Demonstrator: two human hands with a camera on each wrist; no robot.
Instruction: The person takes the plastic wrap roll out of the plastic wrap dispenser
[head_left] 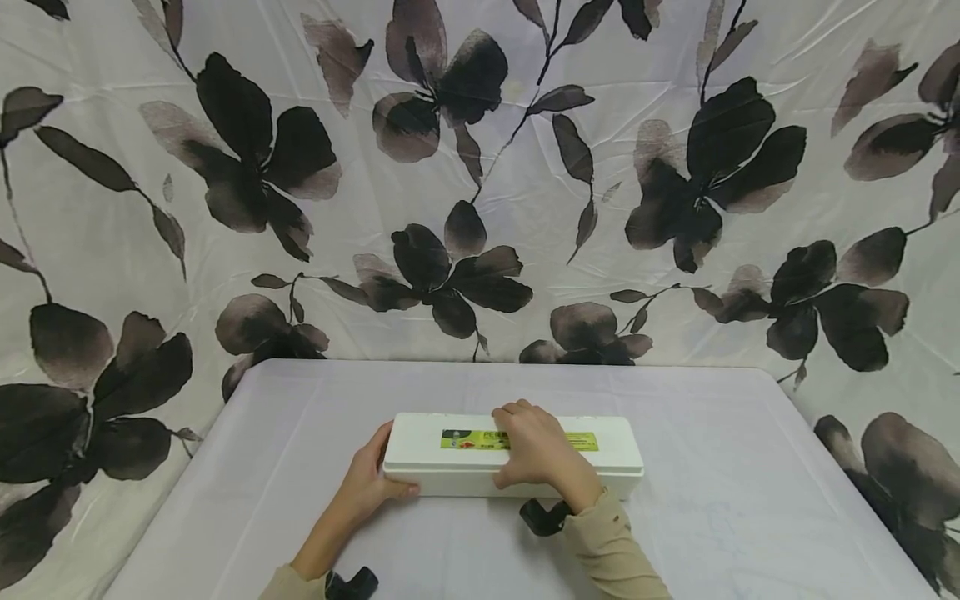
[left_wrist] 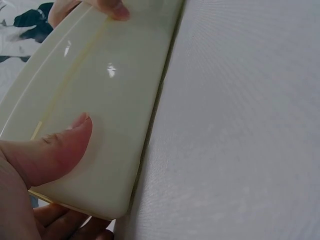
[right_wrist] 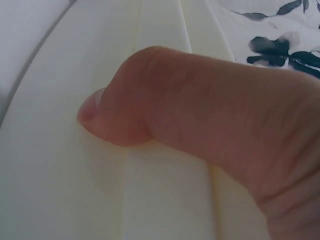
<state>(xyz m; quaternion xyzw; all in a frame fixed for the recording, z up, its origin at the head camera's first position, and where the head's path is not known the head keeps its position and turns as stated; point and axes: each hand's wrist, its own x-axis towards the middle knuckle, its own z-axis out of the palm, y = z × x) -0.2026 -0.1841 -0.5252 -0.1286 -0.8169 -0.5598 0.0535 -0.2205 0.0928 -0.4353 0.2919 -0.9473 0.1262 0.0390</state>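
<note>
A long white lidded box (head_left: 457, 485) lies crosswise on the table, with a yellow-green label (head_left: 474, 440) on its lid (head_left: 416, 437). My left hand (head_left: 367, 477) grips the box's left end. In the left wrist view its thumb (left_wrist: 62, 152) lies on the front wall while the other fingers go round the end, partly hidden. My right hand (head_left: 538, 446) holds the box from above, right of the middle, covering part of the label. Its thumb (right_wrist: 150, 95) is bent against the front side in the right wrist view; its fingers reach over the lid towards the back edge.
The table (head_left: 720, 500) has a white cover and rounded far corners. Behind it hangs a white cloth (head_left: 570, 250) with dark flowers. Black devices (head_left: 543, 517) are worn at both wrists, below the beige sleeves (head_left: 615, 546).
</note>
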